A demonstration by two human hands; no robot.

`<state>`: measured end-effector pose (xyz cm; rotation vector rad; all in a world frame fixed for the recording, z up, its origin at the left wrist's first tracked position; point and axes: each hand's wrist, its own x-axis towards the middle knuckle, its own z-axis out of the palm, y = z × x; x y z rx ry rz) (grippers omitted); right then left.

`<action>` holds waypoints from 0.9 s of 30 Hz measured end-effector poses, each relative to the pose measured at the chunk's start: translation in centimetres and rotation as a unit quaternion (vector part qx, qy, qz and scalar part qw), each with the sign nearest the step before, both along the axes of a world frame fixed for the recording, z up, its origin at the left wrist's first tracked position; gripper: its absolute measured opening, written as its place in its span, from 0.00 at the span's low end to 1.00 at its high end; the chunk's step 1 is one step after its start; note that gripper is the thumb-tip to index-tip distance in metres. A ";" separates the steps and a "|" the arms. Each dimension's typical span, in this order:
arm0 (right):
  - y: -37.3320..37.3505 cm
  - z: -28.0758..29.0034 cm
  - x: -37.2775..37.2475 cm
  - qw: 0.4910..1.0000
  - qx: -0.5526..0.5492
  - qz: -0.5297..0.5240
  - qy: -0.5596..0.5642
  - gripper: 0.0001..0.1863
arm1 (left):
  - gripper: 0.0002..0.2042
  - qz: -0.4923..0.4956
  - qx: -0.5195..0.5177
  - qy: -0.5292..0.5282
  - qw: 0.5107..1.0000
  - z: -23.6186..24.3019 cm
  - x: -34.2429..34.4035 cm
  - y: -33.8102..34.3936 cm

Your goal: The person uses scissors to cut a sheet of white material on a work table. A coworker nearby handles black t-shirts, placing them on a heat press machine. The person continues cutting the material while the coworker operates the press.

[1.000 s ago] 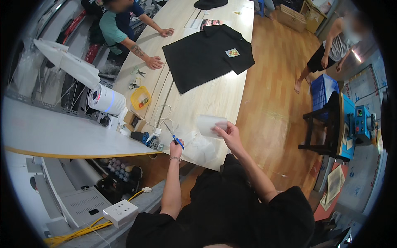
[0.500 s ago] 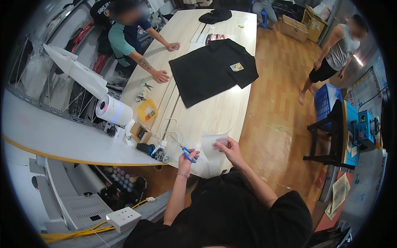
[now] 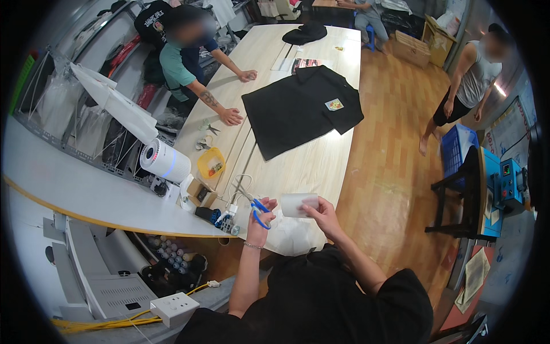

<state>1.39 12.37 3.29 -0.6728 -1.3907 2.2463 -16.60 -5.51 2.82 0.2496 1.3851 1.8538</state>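
Note:
My left hand (image 3: 258,229) grips a pair of scissors (image 3: 261,217) by the blue handles, with the blades pointing up and away from me. In my right hand (image 3: 326,219), between thumb and fingers, is a small piece of translucent whitish film (image 3: 297,206), curled a little and held above the near end of the table. Below it, a larger pale sheet (image 3: 292,234) lies at the table's near edge. Farther off on the table is a black T-shirt (image 3: 295,114), spread flat, with a small colourful print (image 3: 334,104) on it.
A co-worker (image 3: 192,69) leans on the table's left side, both hands on it. On the left are a yellow basket (image 3: 200,167), a white cylindrical device (image 3: 166,159) and cables. Another person (image 3: 467,80) stands at the right, near a blue crate (image 3: 456,140) and a blue machine (image 3: 508,186).
My view has shifted slightly. The scissors have turned in my left hand and show more of their blue handles. The film in my right hand now lies more level.

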 end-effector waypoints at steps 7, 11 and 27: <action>-4.1 1.0 2.0 0.999 0.023 -0.046 -0.006 0.15 | 0.22 0.018 -0.041 -0.040 0.998 0.0 0.2 -2.3; -6.2 -0.5 4.3 0.994 0.035 -0.097 -0.044 0.16 | 0.16 0.034 -0.013 -0.027 0.999 1.0 2.2 -1.3; -9.9 2.2 6.5 0.989 0.066 -0.083 -0.098 0.16 | 0.10 0.033 0.081 -0.029 0.996 -0.1 7.9 -5.2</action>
